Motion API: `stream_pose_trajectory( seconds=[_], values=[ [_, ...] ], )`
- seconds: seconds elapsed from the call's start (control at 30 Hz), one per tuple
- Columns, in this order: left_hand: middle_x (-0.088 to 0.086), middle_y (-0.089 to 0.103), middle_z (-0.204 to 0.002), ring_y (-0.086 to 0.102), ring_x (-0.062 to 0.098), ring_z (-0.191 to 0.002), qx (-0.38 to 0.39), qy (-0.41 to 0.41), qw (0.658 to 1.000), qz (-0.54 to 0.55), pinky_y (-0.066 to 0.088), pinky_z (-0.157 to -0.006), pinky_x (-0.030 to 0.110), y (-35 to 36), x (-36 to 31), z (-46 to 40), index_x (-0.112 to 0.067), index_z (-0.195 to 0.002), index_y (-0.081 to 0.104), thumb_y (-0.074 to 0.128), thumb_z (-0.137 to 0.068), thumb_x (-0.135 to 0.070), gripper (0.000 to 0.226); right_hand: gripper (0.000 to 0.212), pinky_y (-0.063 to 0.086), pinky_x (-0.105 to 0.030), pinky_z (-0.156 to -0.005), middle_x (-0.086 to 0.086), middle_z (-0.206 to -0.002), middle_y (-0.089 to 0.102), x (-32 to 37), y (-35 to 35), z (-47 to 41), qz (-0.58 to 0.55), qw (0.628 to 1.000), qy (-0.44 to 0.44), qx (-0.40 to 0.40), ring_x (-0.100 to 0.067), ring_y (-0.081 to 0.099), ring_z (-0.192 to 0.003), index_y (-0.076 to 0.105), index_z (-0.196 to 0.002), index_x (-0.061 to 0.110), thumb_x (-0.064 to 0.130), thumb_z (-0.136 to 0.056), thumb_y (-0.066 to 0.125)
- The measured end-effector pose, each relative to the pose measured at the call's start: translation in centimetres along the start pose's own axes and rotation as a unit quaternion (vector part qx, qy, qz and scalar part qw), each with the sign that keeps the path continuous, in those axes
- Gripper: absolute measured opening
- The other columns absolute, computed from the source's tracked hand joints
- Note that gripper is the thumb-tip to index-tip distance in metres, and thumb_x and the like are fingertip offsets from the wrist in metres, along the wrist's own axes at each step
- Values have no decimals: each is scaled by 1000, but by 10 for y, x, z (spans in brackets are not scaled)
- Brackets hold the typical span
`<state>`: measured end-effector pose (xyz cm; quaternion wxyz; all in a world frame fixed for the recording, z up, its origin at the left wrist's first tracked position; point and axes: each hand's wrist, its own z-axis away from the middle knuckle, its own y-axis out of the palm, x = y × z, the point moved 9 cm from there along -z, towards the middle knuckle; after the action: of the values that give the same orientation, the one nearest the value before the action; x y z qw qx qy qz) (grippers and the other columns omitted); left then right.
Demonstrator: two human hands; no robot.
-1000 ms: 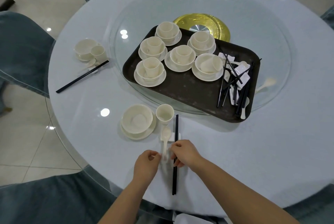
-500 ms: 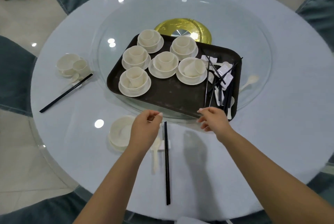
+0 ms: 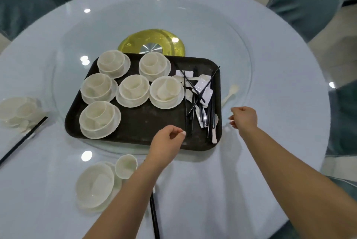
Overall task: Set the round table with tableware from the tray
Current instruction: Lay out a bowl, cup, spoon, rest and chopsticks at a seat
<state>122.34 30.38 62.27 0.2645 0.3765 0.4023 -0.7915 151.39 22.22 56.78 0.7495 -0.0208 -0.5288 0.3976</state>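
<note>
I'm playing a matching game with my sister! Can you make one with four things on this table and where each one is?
Things:
1. tray
2. gold disc
3. loose spoon
4. lone cup

Places:
A. on the glass just right of the tray
B. on the tablecloth, beside a bowl near the table edge
C. on the glass turntable, carrying bowl sets
D. at the table's centre, behind the tray

Pairs: 1-C, 2-D, 3-A, 4-B

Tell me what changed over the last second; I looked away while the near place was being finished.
Both hands let go of the spoon and chopsticks and reached forward: the left hand now over the tray's near edge, the right hand beside its right end. Neither holds anything. The six bowl sets stayed put.
</note>
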Motion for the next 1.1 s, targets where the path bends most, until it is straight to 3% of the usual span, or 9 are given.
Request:
stream_pose_trajectory(
  seconds=[0.2, 0.33, 0.47, 0.57, 0.63, 0.73, 0.9, 0.97, 1.1],
  values=[
    [-10, 67, -77, 62, 3, -75, 6, -20, 999, -47, 45, -65, 19, 18, 12, -19, -31, -82, 65, 63, -89, -31, 7, 27, 58, -39, -66, -6, -59, 64, 16, 28, -46, -3, 1000, 9, -5, -25, 62, -52, 58, -61, 16, 19, -88, 59],
    [-12, 67, -80, 61, -1, -77, 13, -19, 996, -84, 41, -64, 14, 20, 16, -30, -32, -84, 63, 61, -90, -31, 7, 27, 60, -46, -74, -11, -60, 64, 18, 40, -66, 8, 1000, 5, -5, -31, 65, -57, 61, -63, 5, 22, -84, 63],
    [-12, 65, -80, 59, 0, -77, 19, -31, 993, -116, 40, -62, 14, 22, 26, -35, -31, -84, 62, 60, -91, -31, 7, 32, 59, -49, -76, -11, -58, 61, 15, 43, -71, 18, 1000, 7, -12, -31, 64, -60, 56, -55, 10, 18, -85, 61],
    [-12, 64, -78, 58, 0, -75, 15, -35, 992, -117, 37, -59, 14, 21, 34, -34, -31, -83, 61, 61, -91, -29, 8, 25, 58, -41, -71, -4, -59, 61, 25, 37, -64, -6, 998, -22, -52, -27, 66, -60, 59, -65, 14, 22, -90, 58],
    [-13, 64, -78, 58, 0, -74, 13, -40, 993, -111, 37, -59, 14, 21, 38, -34, -30, -83, 62, 61, -90, -29, 7, 17, 53, -31, -57, 1, -59, 61, 34, 36, -48, -52, 996, -37, -62, -14, 59, -46, 60, -79, 16, 27, -91, 59],
    [-15, 63, -78, 57, -3, -74, 8, -41, 993, -107, 37, -60, 11, 22, 41, -31, -32, -82, 60, 61, -90, -28, 9, 12, 39, -20, -38, 3, -53, 59, 41, 57, -11, -90, 995, -38, 9, -7, 49, -34, 60, -82, 14, 23, -90, 61],
    [-10, 66, -92, 61, 11, -93, -18, -9, 989, -145, 50, -79, 26, 11, 42, -23, -26, -92, 67, 61, -90, -28, 7, 17, 36, -20, -36, 0, -49, 58, 24, 109, 62, -53, 981, -8, 188, -10, 48, -34, 62, -79, 9, 22, -90, 65],
    [-7, 67, -98, 59, 17, -102, -40, 6, 979, -201, 50, -89, 35, 0, 44, -20, -21, -100, 69, 61, -90, -28, 15, 18, 37, -20, -37, 2, -47, 58, 15, 121, 80, -27, 975, -3, 220, -11, 50, -36, 62, -82, 9, 24, -91, 64],
    [-7, 62, -122, 48, 17, -120, -50, 1, 944, -326, 42, -100, 33, -14, 55, -9, -25, -122, 62, 58, -91, -33, 32, 20, 40, -23, -41, -2, -56, 59, 2, 130, 94, 1, 976, 7, 216, -11, 50, -38, 59, -86, 10, 30, -92, 62]
  ],
)
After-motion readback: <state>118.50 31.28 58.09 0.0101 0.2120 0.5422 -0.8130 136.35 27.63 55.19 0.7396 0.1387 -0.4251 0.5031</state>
